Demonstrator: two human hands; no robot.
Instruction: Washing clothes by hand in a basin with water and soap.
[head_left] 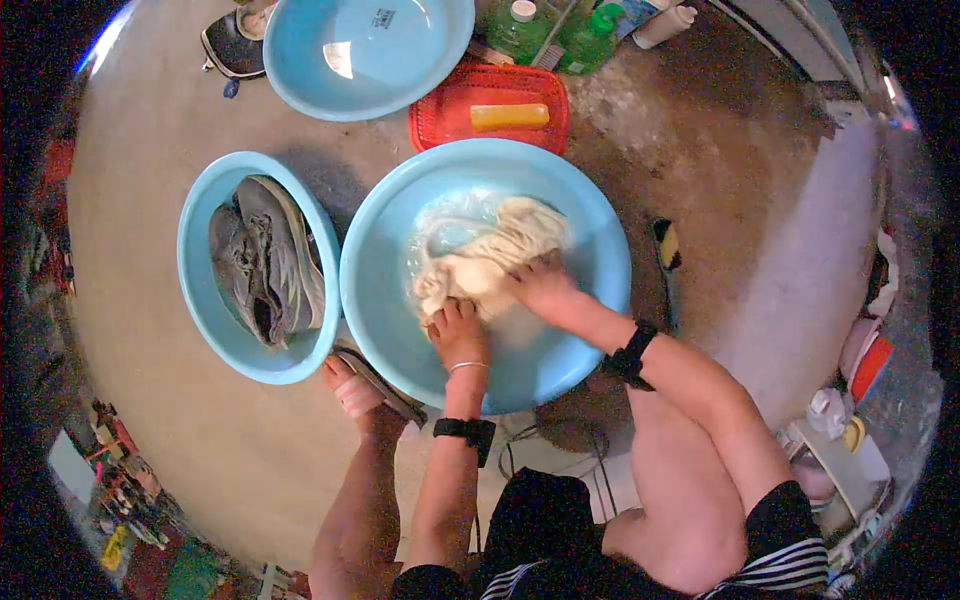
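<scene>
A cream-coloured wet cloth (478, 270) lies bunched up in water inside a large round blue basin (610, 265). My left hand (460, 332) has its fingers curled onto the cloth's near left edge, and a thin bracelet circles that wrist. On the cloth's right side, my right hand (543, 288) grips a fold, its fingertips partly hidden and slightly blurred. Suds or clear bubbles show around the cloth's far left side.
Left of the large basin, a smaller blue basin (190, 270) holds grey shoes (285, 250). Beyond stand another blue basin (290, 85) and a red basket (432, 115) with a yellow soap bar (510, 117) on it. Green bottles (590, 42) are at the back; a brush (667, 243) lies right.
</scene>
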